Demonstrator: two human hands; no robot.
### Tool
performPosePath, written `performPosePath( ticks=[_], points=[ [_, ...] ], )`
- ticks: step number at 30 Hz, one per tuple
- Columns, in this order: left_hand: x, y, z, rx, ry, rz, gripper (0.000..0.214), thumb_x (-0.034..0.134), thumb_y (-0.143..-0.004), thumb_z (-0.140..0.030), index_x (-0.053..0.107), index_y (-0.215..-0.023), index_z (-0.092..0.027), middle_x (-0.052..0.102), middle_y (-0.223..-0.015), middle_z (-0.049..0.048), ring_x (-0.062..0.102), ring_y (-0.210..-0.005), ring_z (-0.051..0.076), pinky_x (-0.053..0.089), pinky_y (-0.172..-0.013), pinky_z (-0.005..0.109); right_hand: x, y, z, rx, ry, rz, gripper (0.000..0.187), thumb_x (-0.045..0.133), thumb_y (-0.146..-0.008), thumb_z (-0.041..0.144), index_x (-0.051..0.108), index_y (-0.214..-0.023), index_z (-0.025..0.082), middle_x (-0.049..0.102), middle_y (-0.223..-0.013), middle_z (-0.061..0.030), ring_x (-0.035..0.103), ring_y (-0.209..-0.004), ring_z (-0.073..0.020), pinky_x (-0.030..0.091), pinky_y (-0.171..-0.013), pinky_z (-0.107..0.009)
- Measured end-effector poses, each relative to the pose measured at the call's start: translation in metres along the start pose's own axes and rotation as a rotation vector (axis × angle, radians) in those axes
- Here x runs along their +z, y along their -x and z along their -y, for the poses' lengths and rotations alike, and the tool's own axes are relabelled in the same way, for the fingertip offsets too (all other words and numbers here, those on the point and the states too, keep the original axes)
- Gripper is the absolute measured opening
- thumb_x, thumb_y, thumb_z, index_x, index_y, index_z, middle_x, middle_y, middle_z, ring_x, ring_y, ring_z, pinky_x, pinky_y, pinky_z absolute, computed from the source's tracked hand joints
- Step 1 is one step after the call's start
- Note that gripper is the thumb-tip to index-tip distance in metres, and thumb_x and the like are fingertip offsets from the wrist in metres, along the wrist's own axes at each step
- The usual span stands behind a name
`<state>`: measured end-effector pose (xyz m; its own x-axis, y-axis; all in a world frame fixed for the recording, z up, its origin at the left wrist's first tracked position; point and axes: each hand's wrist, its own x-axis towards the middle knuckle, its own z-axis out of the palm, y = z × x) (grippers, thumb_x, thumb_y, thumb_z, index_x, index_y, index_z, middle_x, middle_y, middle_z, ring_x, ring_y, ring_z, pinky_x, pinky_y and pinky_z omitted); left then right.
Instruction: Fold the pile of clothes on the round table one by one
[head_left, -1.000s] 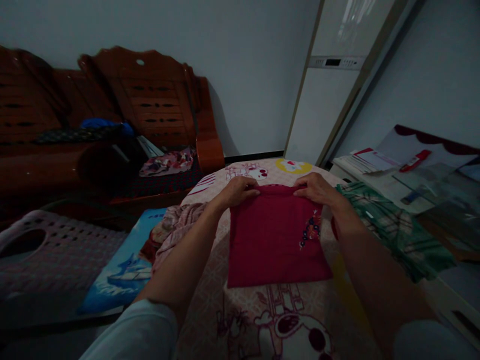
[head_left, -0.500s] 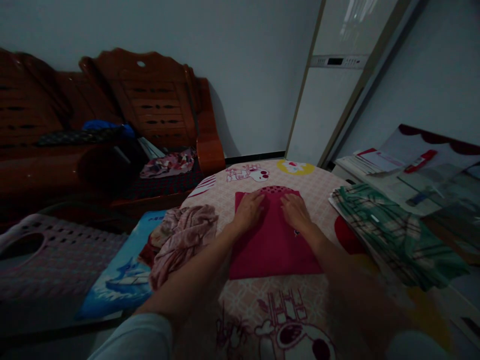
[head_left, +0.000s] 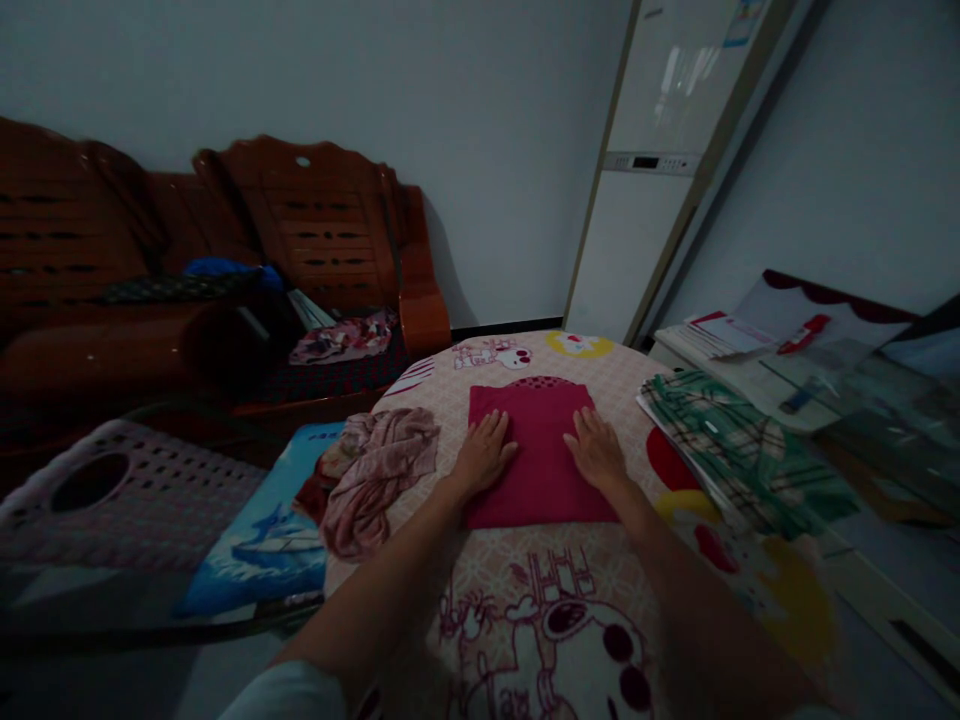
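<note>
A folded dark red garment (head_left: 538, 440) lies flat on a round table covered by a pink cartoon-print cloth (head_left: 570, 640). My left hand (head_left: 481, 455) rests palm down on the garment's left edge, fingers stretched out. My right hand (head_left: 596, 450) lies flat on its right side, fingers apart. Neither hand grips anything. A crumpled pinkish-brown garment (head_left: 379, 470) sits at the table's left edge, just left of my left forearm.
A folded green plaid garment (head_left: 739, 455) lies at the table's right. A wooden bench (head_left: 315, 225) with clothes stands at the back left. A pink perforated basket (head_left: 112, 505) and blue board (head_left: 259, 540) are on the left. A white fridge (head_left: 660, 180) and papers (head_left: 739, 335) stand on the right.
My hands let go of the red garment's far edge after folding it over, then slid flat toward me and apart across it. The garment is now shorter. The camera pulled back a little.
</note>
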<state>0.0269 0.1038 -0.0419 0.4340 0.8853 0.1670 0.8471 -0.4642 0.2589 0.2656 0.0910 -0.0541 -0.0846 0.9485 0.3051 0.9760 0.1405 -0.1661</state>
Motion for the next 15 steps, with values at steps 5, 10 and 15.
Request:
performPosePath(
  ticks=[5, 10, 15],
  points=[
    [0.005, 0.044, -0.017, 0.125, 0.022, 0.041, 0.064, 0.036, -0.099, -0.049, 0.027, -0.153, -0.016, 0.030, -0.158, 0.0145, 0.025, -0.147, 0.025, 0.026, -0.118, 0.046, -0.003, 0.052, 0.015, -0.197, -0.061, 0.047, 0.059, 0.033, -0.100, 0.045, 0.035, -0.149, 0.014, 0.037, -0.154, -0.0162, 0.032, -0.143, -0.0286, 0.027, -0.115, -0.049],
    [0.008, 0.058, -0.001, 0.103, -0.062, 0.035, 0.065, 0.038, -0.098, -0.051, 0.029, -0.152, -0.018, 0.031, -0.158, 0.0127, 0.025, -0.147, 0.027, 0.023, -0.119, 0.048, -0.004, 0.067, 0.002, -0.166, -0.006, 0.083, 0.063, 0.036, -0.099, 0.049, 0.037, -0.148, 0.011, 0.036, -0.155, -0.0176, 0.032, -0.143, -0.0311, 0.027, -0.115, -0.050],
    [0.008, 0.066, 0.009, 0.080, -0.078, -0.014, 0.063, 0.036, -0.098, -0.049, 0.029, -0.153, -0.018, 0.032, -0.157, 0.0133, 0.026, -0.147, 0.027, 0.024, -0.119, 0.049, -0.005, 0.072, -0.013, -0.156, 0.025, 0.063, 0.061, 0.034, -0.099, 0.049, 0.036, -0.149, 0.014, 0.036, -0.155, -0.0170, 0.033, -0.143, -0.0305, 0.027, -0.115, -0.051]
  ],
)
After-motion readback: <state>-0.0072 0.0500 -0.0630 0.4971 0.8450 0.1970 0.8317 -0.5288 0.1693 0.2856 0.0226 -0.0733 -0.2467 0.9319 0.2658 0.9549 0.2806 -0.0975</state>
